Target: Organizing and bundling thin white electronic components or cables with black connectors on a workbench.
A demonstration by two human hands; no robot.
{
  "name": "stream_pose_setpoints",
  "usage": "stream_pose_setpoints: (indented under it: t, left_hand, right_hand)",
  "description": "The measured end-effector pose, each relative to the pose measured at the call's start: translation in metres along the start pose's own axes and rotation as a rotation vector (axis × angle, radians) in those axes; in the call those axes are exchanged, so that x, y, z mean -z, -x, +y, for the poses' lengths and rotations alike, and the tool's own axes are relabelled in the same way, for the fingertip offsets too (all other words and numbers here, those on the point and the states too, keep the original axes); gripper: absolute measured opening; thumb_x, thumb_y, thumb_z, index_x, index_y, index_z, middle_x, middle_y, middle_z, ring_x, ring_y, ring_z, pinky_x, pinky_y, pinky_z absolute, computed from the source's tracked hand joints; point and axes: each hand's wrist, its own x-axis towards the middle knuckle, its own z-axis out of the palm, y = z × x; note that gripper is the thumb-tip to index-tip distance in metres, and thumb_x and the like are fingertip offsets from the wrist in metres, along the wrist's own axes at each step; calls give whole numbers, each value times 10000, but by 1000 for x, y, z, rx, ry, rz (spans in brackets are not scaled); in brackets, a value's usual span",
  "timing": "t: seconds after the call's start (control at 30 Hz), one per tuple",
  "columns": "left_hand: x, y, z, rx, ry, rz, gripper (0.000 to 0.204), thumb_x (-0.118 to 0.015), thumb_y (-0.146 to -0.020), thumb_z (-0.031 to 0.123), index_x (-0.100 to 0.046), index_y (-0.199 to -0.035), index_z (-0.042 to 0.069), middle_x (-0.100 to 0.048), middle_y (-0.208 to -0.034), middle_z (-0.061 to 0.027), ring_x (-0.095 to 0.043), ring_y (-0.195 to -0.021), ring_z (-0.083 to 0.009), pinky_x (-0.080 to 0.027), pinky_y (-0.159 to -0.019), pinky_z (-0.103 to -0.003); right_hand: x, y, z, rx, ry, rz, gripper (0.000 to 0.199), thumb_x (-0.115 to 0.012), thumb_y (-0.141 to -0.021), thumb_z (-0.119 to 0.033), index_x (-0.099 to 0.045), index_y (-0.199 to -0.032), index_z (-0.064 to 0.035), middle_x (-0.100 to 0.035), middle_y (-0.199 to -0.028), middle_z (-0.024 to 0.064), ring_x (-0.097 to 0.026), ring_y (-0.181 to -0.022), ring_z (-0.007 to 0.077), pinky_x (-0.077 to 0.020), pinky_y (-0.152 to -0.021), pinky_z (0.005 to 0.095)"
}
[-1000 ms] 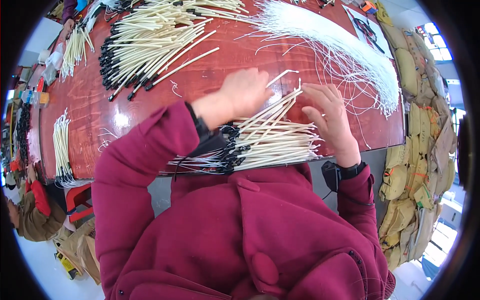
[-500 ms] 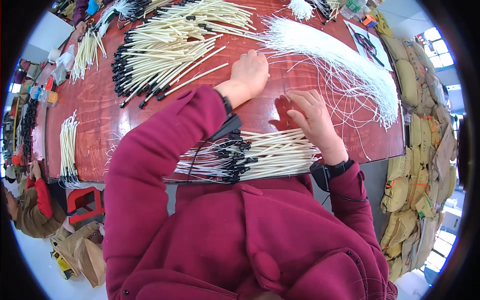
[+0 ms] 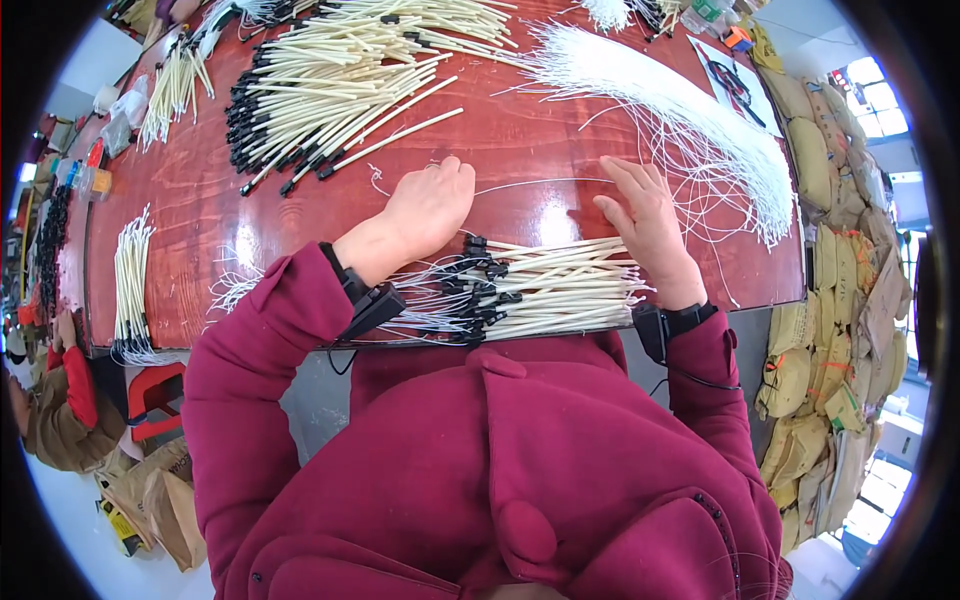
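My left hand (image 3: 425, 208) is closed, fingers curled round one end of a thin white string (image 3: 540, 182). That string stretches across the tabletop toward my right hand (image 3: 648, 222). The right hand is open, thumb apart from outstretched fingers, over the table. Below both hands, at the table's near edge, lies a row of cream sticks (image 3: 565, 285) with black end pieces (image 3: 480, 290) and white strings trailing left beneath my left wrist. At the upper right is a large bundle of loose white strings (image 3: 690, 100), its ends fanning toward the middle.
A big heap of black-ended cream sticks (image 3: 340, 85) covers the far left. Smaller bunches (image 3: 132, 275) lie near the left edge. A white sheet with a black tool (image 3: 735, 85) sits far right. Tan sacks (image 3: 830, 300) are stacked beyond the table, and a red stool (image 3: 155, 400) stands at left.
My left hand has moved left and nearer to me, away from the large bundle, drawing a single white string with it. My right hand has shifted slightly right and nearer, still open.
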Motion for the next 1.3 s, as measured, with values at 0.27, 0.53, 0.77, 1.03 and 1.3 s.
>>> stream_pose_setpoints:
  t: [0.27,0.53,0.77,1.03,1.3]
  left_hand:
    - [1,12,-9,23,25,25,134,-603,-914,89,-511,-970,8,-588,-935,-189,-620,-886,-401,-511,-730,-498]
    - [-4,3,-26,145,301,95,176,-627,-891,103,-518,-994,12,-650,-879,-227,-628,-865,-450,-485,-719,-547]
    - [16,2,-23,269,216,66,172,-653,-875,118,-544,-966,22,-681,-895,-222,-652,-866,-448,-502,-712,-550]
    - [8,-29,-52,178,-219,385,108,-599,-871,105,-615,-935,20,-687,-986,-185,-686,-915,-332,-569,-761,-462]
    - [17,-24,-56,149,-330,293,142,-554,-891,80,-594,-1008,10,-652,-972,-166,-664,-947,-323,-542,-769,-418]
  right_hand:
    - [-17,12,10,34,116,-74,575,-720,-888,-265,-568,-1359,29,-550,-1432,139,-507,-1236,341,-406,-1068,440]
    - [-8,7,4,25,54,-192,553,-633,-915,-252,-558,-1361,65,-532,-1462,173,-494,-1269,367,-386,-1095,438]
    - [-10,10,11,34,-55,-174,532,-625,-899,-210,-571,-1340,81,-531,-1466,169,-486,-1275,363,-381,-1108,432]
    - [-9,12,9,65,-100,-163,497,-600,-906,-175,-586,-1331,82,-538,-1464,170,-493,-1275,352,-378,-1112,419]
    - [-12,10,12,54,-131,-140,469,-593,-928,-175,-599,-1322,79,-560,-1440,176,-510,-1257,352,-382,-1107,413]
